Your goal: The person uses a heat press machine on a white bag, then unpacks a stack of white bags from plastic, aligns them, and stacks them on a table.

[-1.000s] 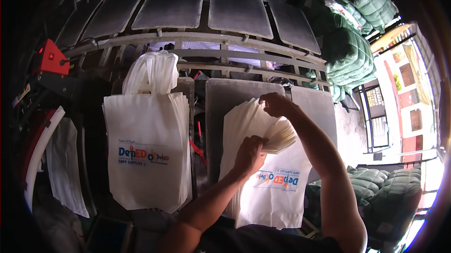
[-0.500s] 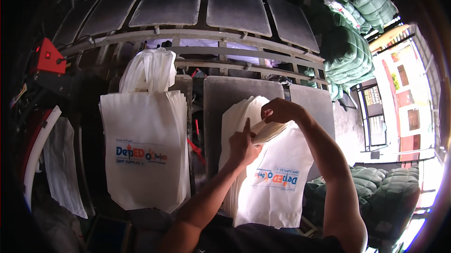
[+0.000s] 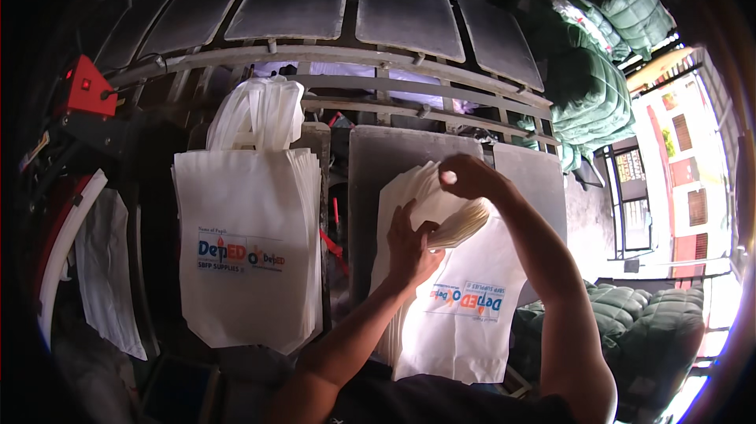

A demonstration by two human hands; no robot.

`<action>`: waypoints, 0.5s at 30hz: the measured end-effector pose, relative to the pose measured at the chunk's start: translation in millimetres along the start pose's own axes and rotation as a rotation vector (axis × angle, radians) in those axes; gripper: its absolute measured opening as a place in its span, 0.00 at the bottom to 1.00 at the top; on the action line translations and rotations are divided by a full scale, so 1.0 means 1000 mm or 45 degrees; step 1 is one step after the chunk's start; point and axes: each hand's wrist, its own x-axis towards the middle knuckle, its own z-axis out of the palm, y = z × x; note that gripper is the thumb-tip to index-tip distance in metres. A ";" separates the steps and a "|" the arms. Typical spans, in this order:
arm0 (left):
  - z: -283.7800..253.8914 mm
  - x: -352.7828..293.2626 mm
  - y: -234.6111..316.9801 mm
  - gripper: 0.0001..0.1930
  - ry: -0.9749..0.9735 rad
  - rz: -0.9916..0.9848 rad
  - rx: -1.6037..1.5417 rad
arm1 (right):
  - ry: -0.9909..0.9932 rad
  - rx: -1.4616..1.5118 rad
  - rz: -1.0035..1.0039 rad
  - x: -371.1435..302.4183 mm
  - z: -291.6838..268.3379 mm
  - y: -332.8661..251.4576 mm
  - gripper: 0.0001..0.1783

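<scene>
A stack of white fabric bags (image 3: 465, 345) with a blue and orange print, upside down to me, lies in front of me on the right. The far ends of its upper bags fold back toward me in a thick curled bundle. My left hand (image 3: 413, 251) grips the left side of this fold, its thumb near the layered edges. Just beyond the fold, my right hand (image 3: 472, 176) is bent down with thumb and finger curled together; whatever is between them is too small to make out. Another stack of white bags (image 3: 244, 298), handles pointing away, lies to the left.
Grey flat boards (image 3: 287, 3) stand in a row on a metal rail frame (image 3: 354, 58) at the back. A red device (image 3: 87, 87) sits far left, above a hanging white cloth piece (image 3: 106, 266). Green wrapped bundles (image 3: 591, 97) are piled at right, with more green bundles (image 3: 614, 322) lower down.
My right hand has lifted slightly off the folded bag edges and away from me. The fold now curls rounder beside my left hand, which keeps its hold. The view has shifted slightly.
</scene>
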 end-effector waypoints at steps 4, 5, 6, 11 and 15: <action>0.012 -0.006 -0.015 0.17 -0.203 -0.104 -0.227 | -0.486 0.234 0.566 -0.010 -0.037 -0.045 0.12; 0.011 -0.004 -0.011 0.17 -0.339 -0.143 -0.276 | -0.444 0.315 0.637 -0.008 -0.037 -0.044 0.13; 0.010 -0.003 -0.008 0.17 -0.473 -0.184 -0.322 | -0.402 0.394 0.705 -0.003 -0.034 -0.040 0.14; 0.007 -0.012 -0.001 0.21 -0.409 0.031 -0.175 | -0.052 -0.274 0.139 0.009 0.017 0.010 0.16; 0.010 -0.017 -0.007 0.25 -0.332 0.100 -0.176 | -0.028 -0.367 0.050 0.016 0.019 0.011 0.09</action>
